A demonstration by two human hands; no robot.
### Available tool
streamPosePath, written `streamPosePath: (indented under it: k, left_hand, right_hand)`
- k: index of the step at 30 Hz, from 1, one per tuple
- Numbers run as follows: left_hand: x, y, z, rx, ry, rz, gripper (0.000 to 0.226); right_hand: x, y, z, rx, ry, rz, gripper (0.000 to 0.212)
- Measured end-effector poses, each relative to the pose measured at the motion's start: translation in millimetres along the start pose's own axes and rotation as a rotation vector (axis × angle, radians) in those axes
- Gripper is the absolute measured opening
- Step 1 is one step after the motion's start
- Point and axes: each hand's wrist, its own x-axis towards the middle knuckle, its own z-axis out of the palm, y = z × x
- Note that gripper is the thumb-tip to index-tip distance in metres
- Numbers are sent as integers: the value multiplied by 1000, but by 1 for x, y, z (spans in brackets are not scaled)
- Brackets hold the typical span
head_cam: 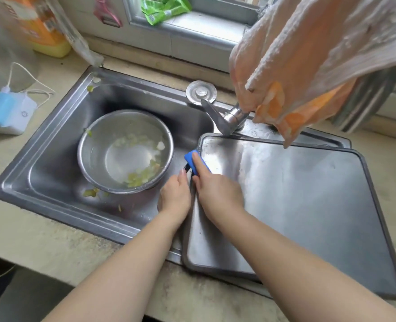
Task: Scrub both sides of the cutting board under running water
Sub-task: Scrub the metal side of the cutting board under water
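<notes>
A steel cutting board (pixel 308 194) with a dark rim lies flat across the right side of the sink (pixel 52 173). Its surface looks wet. My right hand (pixel 215 189) holds a blue sponge (pixel 198 162) against the board's near-left corner, with the forefinger stretched along the sponge. My left hand (pixel 176 196) sits beside it and grips the board's left edge by a dark handle. The tap (pixel 224 117) points down toward the board's far-left corner. I see no stream of water from it.
A steel bowl (pixel 104 147) with water and vegetable scraps stands in the sink basin. Orange-and-white cloths (pixel 308 66) hang over the tap. A yellow bottle (pixel 45 36) and a blue-and-white device (pixel 6 112) stand on the counter at the left.
</notes>
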Motion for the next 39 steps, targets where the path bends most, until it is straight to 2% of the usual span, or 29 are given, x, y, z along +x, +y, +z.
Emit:
streamPosePath:
  k: [3, 7, 10, 13, 16, 19, 22, 24, 27, 28, 32, 34, 36, 39]
  left_hand:
    - [-1, -14, -5, 112, 38, 69, 39]
    - [-18, -30, -14, 254, 37, 118, 35]
    - [-16, -30, -21, 304, -13, 111, 39]
    - [-7, -16, -21, 185, -86, 53, 35]
    - [-9, -14, -16, 50, -48, 101, 28]
    - [-14, -30, -17, 35, -4, 186, 24]
    - [-14, -41, -24, 38, 24, 209, 22]
    - [-11, -46, -31, 53, 29, 190, 23]
    - [-5, -51, -42, 50, -4, 143, 23]
    - [-4, -52, -44, 46, 2, 161, 23]
    - [-4, -50, -46, 61, 4, 213, 23]
    - [-3, -50, -47, 82, -33, 184, 21]
    - [-1, -48, -49, 83, -88, 152, 17]
    - [-2, -47, -49, 74, -91, 210, 17]
  right_hand:
    - [6, 5, 4, -61, 33, -66, 49]
    - [37, 21, -21, -46, 14, 59, 48]
    - [18, 6, -13, 19, 10, 113, 49]
    - [-24, -20, 10, 37, -60, 31, 53]
    - [-11, -18, 8, -18, -33, -23, 51]
    - [29, -2, -17, -40, -32, 97, 48]
    - [29, -10, -11, -19, 19, 197, 49]
    - [7, -40, 9, 64, -4, 151, 51]
    - [-17, -62, 29, 26, -87, -90, 55]
    - [-8, -51, 23, 5, -72, -90, 53]
    - [28, -12, -19, -11, -7, 176, 49]
    - [1, -31, -3, 26, -49, 117, 50]
    - [-40, -55, 23, 33, -129, -27, 54]
    - [-28, -50, 25, -63, -36, -73, 53]
